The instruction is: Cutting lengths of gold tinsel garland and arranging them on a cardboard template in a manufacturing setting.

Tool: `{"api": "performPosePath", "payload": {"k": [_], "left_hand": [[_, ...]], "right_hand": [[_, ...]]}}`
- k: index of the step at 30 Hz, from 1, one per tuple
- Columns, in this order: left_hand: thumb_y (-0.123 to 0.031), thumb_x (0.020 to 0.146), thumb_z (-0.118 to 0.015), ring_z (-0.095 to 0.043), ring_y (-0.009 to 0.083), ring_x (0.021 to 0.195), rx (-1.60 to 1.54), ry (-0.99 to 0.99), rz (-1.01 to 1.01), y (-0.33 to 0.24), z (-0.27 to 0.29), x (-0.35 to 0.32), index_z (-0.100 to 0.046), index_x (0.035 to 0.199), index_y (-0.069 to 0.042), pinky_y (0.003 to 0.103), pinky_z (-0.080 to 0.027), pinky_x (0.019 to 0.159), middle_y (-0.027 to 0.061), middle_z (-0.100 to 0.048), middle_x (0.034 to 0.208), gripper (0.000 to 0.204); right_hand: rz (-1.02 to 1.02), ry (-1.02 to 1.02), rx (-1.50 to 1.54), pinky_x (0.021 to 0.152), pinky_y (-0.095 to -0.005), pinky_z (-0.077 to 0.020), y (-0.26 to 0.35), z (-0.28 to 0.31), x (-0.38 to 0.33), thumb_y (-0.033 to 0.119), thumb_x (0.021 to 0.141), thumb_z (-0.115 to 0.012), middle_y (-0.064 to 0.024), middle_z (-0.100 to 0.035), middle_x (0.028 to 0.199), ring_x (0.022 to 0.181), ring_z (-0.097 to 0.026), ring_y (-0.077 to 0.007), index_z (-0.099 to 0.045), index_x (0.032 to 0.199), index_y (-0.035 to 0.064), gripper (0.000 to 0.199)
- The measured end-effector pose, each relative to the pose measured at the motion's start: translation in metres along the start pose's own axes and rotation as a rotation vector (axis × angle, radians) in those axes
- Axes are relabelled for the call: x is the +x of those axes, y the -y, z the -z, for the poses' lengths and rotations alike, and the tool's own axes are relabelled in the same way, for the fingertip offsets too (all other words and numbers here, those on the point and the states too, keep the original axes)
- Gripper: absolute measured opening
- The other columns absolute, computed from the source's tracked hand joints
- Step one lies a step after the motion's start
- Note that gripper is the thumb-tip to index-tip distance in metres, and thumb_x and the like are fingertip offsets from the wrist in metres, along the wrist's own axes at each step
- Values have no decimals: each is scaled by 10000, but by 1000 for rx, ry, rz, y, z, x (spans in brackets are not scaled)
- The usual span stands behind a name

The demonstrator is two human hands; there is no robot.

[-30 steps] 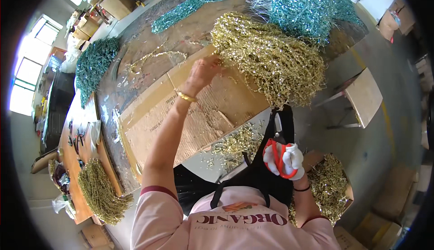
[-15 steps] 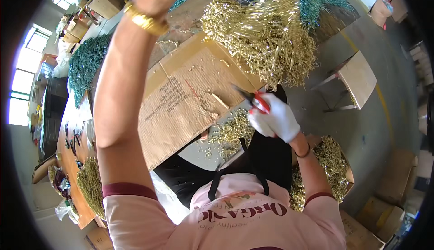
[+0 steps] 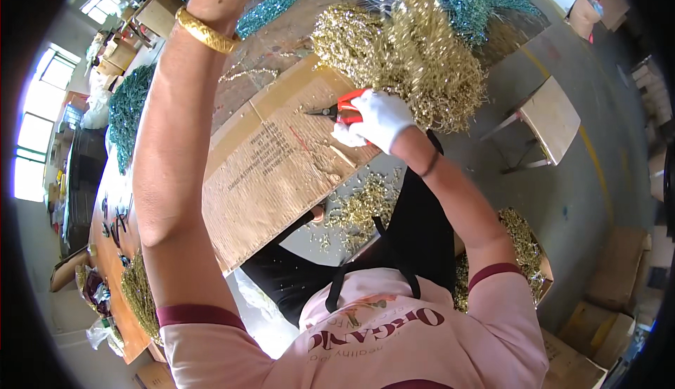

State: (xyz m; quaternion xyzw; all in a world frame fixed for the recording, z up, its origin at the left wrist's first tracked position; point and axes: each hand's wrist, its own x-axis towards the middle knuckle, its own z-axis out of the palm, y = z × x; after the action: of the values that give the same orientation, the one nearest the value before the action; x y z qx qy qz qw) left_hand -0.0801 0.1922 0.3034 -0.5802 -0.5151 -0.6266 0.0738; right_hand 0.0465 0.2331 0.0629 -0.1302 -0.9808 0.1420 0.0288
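Note:
My right hand (image 3: 383, 120), in a white glove, is closed around red-handled pliers (image 3: 349, 105) whose dark pointed jaws aim left. It is over a flattened cardboard sheet (image 3: 246, 171), beside a large bunch of gold tinsel strands (image 3: 443, 90). Part of that bunch rises as a blurred column to the top edge. My left forearm (image 3: 169, 129), with a gold bangle, reaches up past the top edge, so the left hand itself is cut off from view.
Teal tinsel (image 3: 478, 2) lies along the table's far side. Gold clippings (image 3: 365, 206) are piled below the cardboard, and a box of gold tinsel (image 3: 524, 245) stands at my right. A stool (image 3: 545, 122) is farther right. Several tools lie on a wooden table (image 3: 105, 262) at left.
My right hand has moved up and left with the pliers, from near my lap to over the cardboard. The left forearm has shifted slightly left, and the raised tinsel has narrowed and moved left.

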Motion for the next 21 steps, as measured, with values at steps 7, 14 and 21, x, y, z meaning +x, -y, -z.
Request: {"api": "performPosePath", "payload": {"k": [7, 14, 21], "left_hand": [[-130, 838, -643, -495, 46, 551, 41, 16, 163, -4, -12, -9, -649, 856, -8, 170, -405, 501, -8, -596, 660, 124], [-117, 842, -626, -593, 74, 688, -234, 277, -9, -20, -15, -29, -631, 974, 6, 199, -497, 597, 45, -656, 802, 180], [-88, 792, -662, -611, 97, 705, -197, 744, 165, -30, 0, -133, -640, 872, -43, 243, -486, 614, 28, -646, 830, 95]], "right_hand": [[155, -1104, 304, 715, -275, -479, -13, 48, -46, 32, 699, -719, -95, -552, 1040, 857, -582, -169, -605, 1007, 45, 329], [152, -1075, 715, 897, -301, -419, -82, 148, -29, 121, 864, -557, -91, -521, 1141, 973, -543, -181, -517, 1151, -15, 320], [294, 184, -232, 910, -376, -428, -53, 87, 30, 280, 709, -685, -132, -579, 1098, 1003, -568, -248, -517, 1195, 83, 551]]}}
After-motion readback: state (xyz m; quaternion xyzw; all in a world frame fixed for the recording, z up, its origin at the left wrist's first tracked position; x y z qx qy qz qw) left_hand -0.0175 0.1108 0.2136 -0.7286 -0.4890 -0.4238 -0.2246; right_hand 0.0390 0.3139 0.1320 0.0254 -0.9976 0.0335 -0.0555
